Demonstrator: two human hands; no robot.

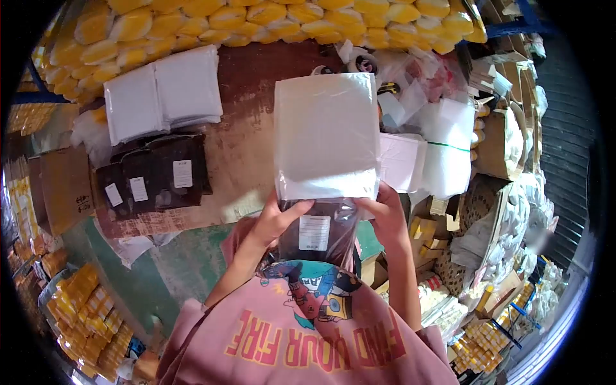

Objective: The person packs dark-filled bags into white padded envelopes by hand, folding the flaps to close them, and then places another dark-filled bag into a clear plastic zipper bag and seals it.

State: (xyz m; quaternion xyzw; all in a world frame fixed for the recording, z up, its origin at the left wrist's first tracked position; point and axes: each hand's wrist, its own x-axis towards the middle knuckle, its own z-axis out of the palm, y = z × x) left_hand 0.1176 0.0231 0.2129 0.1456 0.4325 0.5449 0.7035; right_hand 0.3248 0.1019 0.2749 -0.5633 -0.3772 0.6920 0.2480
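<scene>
A white plastic bag (326, 135) stands out flat in front of me, its near edge gripped at both corners. My left hand (273, 221) pinches the left corner, with the thumb lying along the edge. At the right corner, my right hand (386, 213) has its fingers closed round the plastic, thumb pointing inward. Below that edge, a dark flat package (321, 226) in clear film hangs against my shirt. On its front is a white printed label (314, 233). The package's upper end meets the bag's near edge between my hands.
On the worn table (240, 144), two stacks of white bags (162, 93) lie behind dark labelled packages (157, 170). To the right are a bundle of white sheets (447, 151) and a tape roll (366, 63). Yellow packs (276, 19) line the back; cardboard boxes (504, 141) stand right.
</scene>
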